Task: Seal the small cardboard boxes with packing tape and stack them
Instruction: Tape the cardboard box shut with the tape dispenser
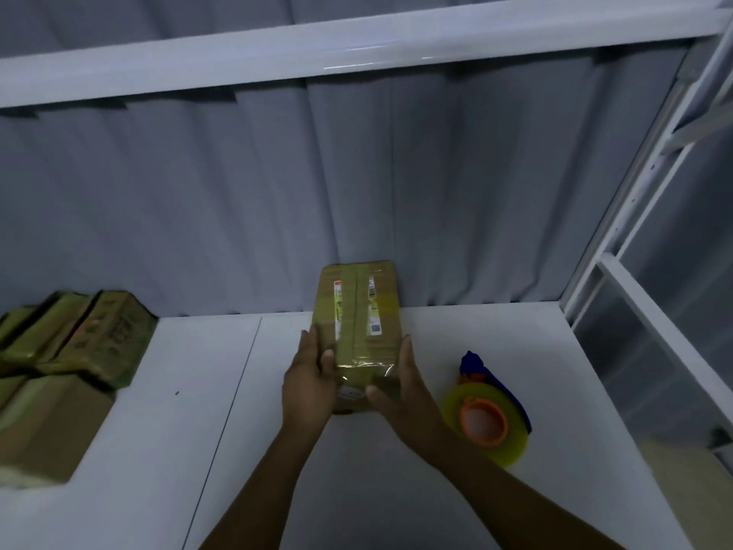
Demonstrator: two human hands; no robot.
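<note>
We clamp cardboard box (359, 311) between left hand (307, 377) and right hand (402, 385), thumbs on top; best rub tape (364, 366) ends flat

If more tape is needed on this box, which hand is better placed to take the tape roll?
Probably the right hand: the tape roll lies on the table just right of it. The left hand, on the other side of the cardboard box, would need to cross over.
</note>
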